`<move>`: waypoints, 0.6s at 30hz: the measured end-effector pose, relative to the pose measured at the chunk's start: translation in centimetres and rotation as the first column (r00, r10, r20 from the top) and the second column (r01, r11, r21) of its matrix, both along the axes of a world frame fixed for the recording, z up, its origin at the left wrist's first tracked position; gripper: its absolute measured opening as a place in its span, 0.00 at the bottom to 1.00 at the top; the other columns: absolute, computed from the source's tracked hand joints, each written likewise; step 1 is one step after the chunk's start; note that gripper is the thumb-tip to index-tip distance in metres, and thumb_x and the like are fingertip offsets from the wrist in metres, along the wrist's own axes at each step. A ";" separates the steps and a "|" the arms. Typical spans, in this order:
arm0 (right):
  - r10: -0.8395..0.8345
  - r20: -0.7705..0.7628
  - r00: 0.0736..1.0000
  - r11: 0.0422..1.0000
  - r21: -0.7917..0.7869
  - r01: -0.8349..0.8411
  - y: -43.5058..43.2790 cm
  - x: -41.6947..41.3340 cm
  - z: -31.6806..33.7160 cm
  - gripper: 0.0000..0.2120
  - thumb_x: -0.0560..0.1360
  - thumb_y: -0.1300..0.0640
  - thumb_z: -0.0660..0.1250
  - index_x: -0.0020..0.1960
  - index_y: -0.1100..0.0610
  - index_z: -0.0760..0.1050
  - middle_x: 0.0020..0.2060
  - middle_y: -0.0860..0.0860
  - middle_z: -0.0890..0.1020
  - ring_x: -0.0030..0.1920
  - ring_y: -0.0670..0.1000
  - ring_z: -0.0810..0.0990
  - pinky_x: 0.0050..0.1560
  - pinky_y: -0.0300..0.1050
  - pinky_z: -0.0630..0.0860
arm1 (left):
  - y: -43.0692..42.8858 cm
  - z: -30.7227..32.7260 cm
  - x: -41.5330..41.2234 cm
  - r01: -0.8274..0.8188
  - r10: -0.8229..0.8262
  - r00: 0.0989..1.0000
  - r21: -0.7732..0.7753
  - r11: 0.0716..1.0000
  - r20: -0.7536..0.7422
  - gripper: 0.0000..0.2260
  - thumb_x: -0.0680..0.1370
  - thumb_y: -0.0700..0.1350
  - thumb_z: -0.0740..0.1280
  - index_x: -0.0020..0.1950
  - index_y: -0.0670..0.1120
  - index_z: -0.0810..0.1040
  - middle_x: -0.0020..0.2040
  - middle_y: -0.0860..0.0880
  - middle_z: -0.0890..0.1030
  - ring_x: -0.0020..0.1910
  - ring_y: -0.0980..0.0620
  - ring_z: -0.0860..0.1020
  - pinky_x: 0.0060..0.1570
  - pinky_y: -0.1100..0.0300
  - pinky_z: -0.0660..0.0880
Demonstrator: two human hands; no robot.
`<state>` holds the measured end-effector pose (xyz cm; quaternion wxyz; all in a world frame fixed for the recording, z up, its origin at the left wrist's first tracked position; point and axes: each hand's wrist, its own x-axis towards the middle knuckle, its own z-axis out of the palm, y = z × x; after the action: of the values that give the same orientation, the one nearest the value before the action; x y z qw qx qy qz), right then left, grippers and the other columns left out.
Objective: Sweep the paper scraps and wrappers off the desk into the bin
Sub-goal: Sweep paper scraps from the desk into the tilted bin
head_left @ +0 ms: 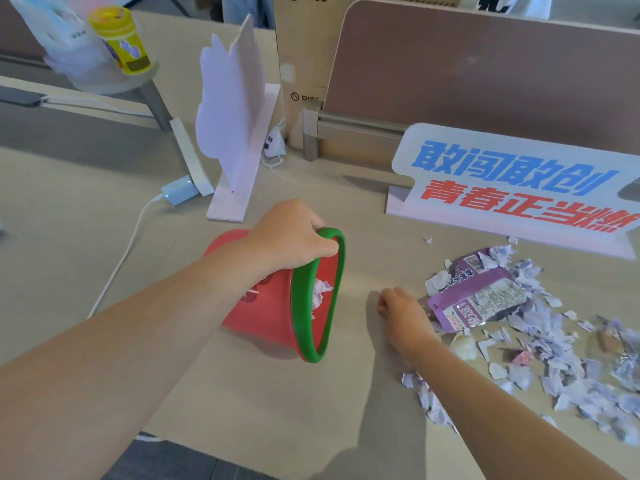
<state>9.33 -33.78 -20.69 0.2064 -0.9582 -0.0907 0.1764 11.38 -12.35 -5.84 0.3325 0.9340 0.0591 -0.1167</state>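
**Q:** What did the figure show at centre frame?

**A:** The left hand gripped the green rim of the red bin, fingers hooked over the upper edge. The bin lay tipped on its side on the desk, its mouth facing the right of the frame. The right hand rested low on the desk just right of the mouth, fingers curled loosely; whether it pinched anything could not be told.

**Q:** Where was the material to be cleared?

**A:** At right and lower right. A purple wrapper lay just beyond the right hand, touching or nearly touching it, amid a wide spread of paper scraps. A few scraps sat under the right forearm, and one stray piece lay near the slogan sign at upper right.

**Q:** How would the step best be done?

**A:** Probably by keeping the lower rim pressed flat to the desk so that scraps could not slide beneath it, then drawing the pile leftward with the edge of the hand and forearm in broad strokes. The wrapper, being light and crinkled, might skid or flip; pushing it ahead of the scraps seemed wise.

**Q:** What did the containers hold?

**A:** The bin held some white crumpled paper, visible through its mouth. At upper left, a yellow canister stood on a small raised shelf; its contents were hidden.
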 end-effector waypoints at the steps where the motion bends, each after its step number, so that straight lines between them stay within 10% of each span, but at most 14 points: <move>1: 0.009 -0.011 1.000 0.998 -0.056 -0.009 0.2 0.1 0.3 0.06 0.76 0.65 0.56 0.42 0.56 0.66 0.45 0.57 0.73 0.44 0.58 0.74 0.42 0.48 0.68 | -0.3 -0.1 0.1 0.014 -0.014 1.000 0.004 1.000 0.001 0.21 0.62 0.51 0.65 0.43 0.36 0.85 0.30 0.41 0.75 0.30 0.53 0.68 0.33 0.58 0.66; 4: -0.017 -0.053 0.998 0.986 -0.165 0.008 0.6 0.0 0.8 0.07 0.74 0.68 0.57 0.51 0.62 0.68 0.50 0.60 0.75 0.50 0.61 0.77 0.45 0.51 0.71 | -1.1 -0.3 0.4 0.041 -0.041 0.999 0.012 0.999 0.001 0.24 0.61 0.53 0.64 0.46 0.36 0.86 0.36 0.37 0.83 0.31 0.53 0.71 0.33 0.54 0.69; 9: -0.397 -0.160 0.904 0.855 0.293 0.428 1.1 -0.4 2.8 0.07 0.76 0.64 0.58 0.43 0.55 0.72 0.41 0.56 0.79 0.39 0.53 0.74 0.37 0.45 0.70 | -2.2 -0.4 0.8 0.082 -0.082 0.997 0.000 0.997 0.007 0.25 0.61 0.52 0.64 0.46 0.34 0.85 0.40 0.35 0.84 0.32 0.52 0.71 0.35 0.58 0.67; 14: -0.277 -0.140 0.951 0.766 0.565 0.307 2.9 -2.0 6.0 0.06 0.75 0.62 0.62 0.41 0.56 0.76 0.35 0.50 0.78 0.37 0.51 0.76 0.44 0.50 0.75 | -4.3 0.1 0.4 0.126 -0.127 0.991 0.033 0.992 0.032 0.22 0.60 0.53 0.64 0.42 0.39 0.87 0.33 0.38 0.81 0.31 0.52 0.69 0.34 0.54 0.71; 18: -0.298 -0.090 0.950 0.760 0.580 0.293 1.9 -3.2 7.0 0.09 0.74 0.65 0.63 0.48 0.57 0.81 0.42 0.47 0.81 0.42 0.45 0.77 0.43 0.31 0.71 | -5.9 0.5 -0.2 0.148 -0.148 0.988 0.017 0.989 0.031 0.21 0.60 0.52 0.64 0.42 0.41 0.88 0.32 0.41 0.81 0.32 0.52 0.69 0.37 0.50 0.75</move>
<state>6.17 -31.90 -13.69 0.5168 -0.8500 0.0107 0.1014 11.15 -18.29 -5.30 0.3171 0.9399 -0.0151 -0.1254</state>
